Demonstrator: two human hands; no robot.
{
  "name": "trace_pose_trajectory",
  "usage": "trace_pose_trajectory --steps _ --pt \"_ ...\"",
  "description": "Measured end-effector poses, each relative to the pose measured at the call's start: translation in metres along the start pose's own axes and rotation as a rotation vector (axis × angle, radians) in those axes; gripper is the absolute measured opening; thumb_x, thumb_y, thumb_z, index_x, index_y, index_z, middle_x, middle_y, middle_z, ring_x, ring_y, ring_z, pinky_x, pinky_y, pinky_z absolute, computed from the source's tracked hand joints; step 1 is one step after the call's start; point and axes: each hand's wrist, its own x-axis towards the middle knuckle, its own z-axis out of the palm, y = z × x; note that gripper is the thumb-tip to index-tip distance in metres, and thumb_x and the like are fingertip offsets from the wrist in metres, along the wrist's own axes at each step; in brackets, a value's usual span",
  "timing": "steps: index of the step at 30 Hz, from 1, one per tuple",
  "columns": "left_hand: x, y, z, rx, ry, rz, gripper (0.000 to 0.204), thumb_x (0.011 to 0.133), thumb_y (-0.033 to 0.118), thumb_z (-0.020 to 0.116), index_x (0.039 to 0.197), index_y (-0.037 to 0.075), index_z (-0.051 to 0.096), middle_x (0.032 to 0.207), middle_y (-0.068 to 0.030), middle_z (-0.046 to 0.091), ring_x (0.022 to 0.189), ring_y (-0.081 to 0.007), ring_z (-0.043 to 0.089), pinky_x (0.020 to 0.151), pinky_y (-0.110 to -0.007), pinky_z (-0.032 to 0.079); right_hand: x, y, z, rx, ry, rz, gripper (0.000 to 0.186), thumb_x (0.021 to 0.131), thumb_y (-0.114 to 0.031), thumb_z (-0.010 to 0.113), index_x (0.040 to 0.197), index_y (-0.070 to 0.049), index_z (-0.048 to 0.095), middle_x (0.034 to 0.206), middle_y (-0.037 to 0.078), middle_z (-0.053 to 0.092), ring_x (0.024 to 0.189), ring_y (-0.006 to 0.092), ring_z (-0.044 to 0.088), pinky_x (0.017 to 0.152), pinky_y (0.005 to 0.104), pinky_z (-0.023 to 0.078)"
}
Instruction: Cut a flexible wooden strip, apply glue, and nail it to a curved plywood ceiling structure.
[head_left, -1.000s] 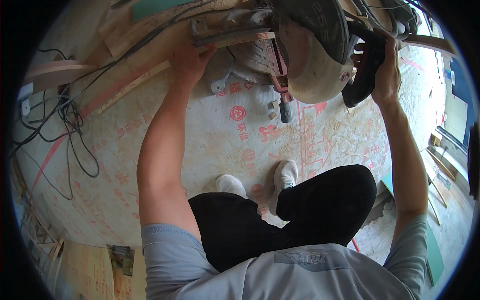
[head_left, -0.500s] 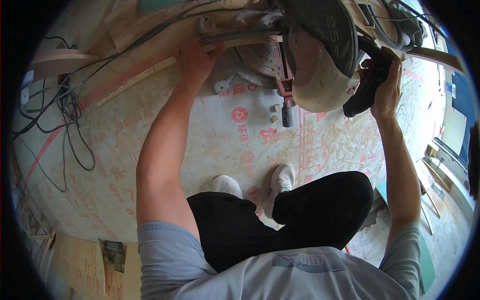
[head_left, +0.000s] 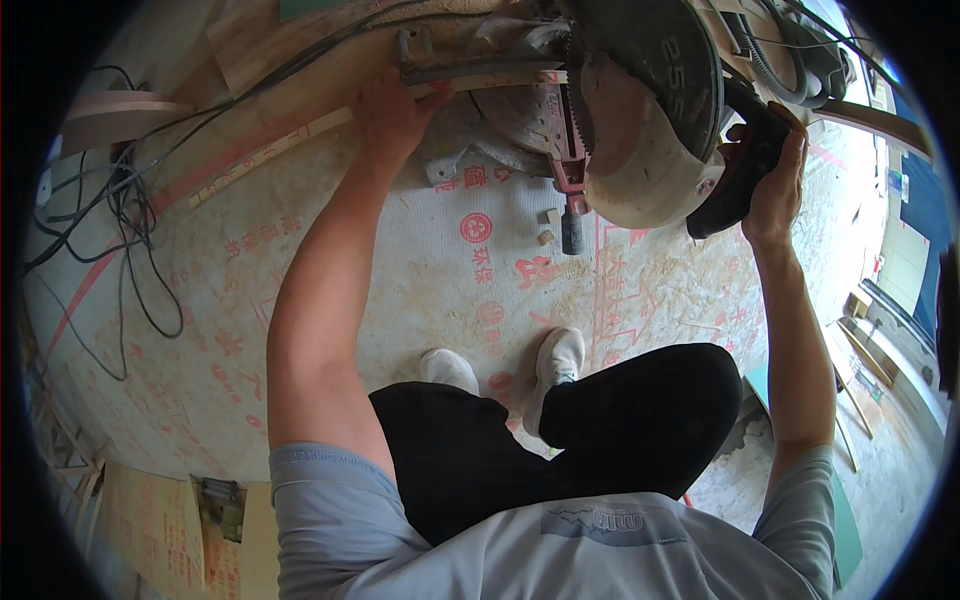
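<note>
A mitre saw stands on the floor at the top of the view, its round guard hiding most of the blade. My right hand is wrapped around the saw's black handle. A long, thin wooden strip lies across the saw base, against the metal fence. To the left of the blade, my left hand grips the strip, thumb stretched toward the saw; some of its fingers are hidden. Small wood offcuts lie near the saw's front knob.
Tangled black cables lie at the left, and more run behind the strip. Printed protective sheeting with sawdust covers the floor. Boards lie at the lower left. A ribbed hose is behind the saw, at the right.
The saw handle and my right hand are very slightly lower in the picture. The whole view has shifted a little; both hands keep their holds.
</note>
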Motion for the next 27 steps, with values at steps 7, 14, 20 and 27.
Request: trace_pose_trajectory --steps 7,14,20,27 --pt "0.002 0.0 0.001 -0.013 -0.04 -0.028 0.089 0.074 0.079 0.064 0.105 -0.005 0.068 0.102 -0.0201 0.07 0.102 -0.0367 0.066 0.09 -0.052 0.043 -0.001 -0.002 0.004 0.069 0.001 0.02 0.054 0.107 -0.053 0.028 0.137 -0.01 0.043 0.093 0.014 0.066 0.071 0.0203 0.066 0.067 0.0338 0.057" --pt "0.001 -0.002 0.004 0.0 -0.014 -0.019 0.081 0.075 0.074 0.068 0.102 -0.002 0.063 0.096 -0.0187 0.07 0.098 -0.0382 0.066 0.093 -0.052 0.04 0.0 0.0 0.004 0.004 0.0 -0.027 0.055 0.107 -0.052 0.028 0.134 -0.008 0.048 0.081 0.009 0.061 0.064 0.0151 0.059 0.059 0.0299 0.052" --pt "0.004 0.003 -0.004 -0.051 -0.018 -0.036 0.081 0.075 0.074 0.068 0.103 -0.001 0.063 0.099 -0.0197 0.07 0.1 -0.0377 0.066 0.094 -0.052 0.038 -0.004 0.002 0.005 -0.038 0.029 -0.069 0.053 0.108 -0.049 0.027 0.133 -0.008 0.048 0.077 0.008 0.06 0.06 0.0138 0.057 0.055 0.0286 0.051" --pt "0.002 -0.002 0.001 -0.089 0.028 -0.055 0.079 0.073 0.075 0.069 0.101 0.001 0.064 0.095 -0.0198 0.07 0.096 -0.0385 0.067 0.091 -0.053 0.04 -0.009 0.011 0.008 -0.042 0.05 -0.073 0.052 0.107 -0.049 0.026 0.131 -0.008 0.047 0.076 0.008 0.06 0.06 0.0138 0.057 0.055 0.0285 0.05"
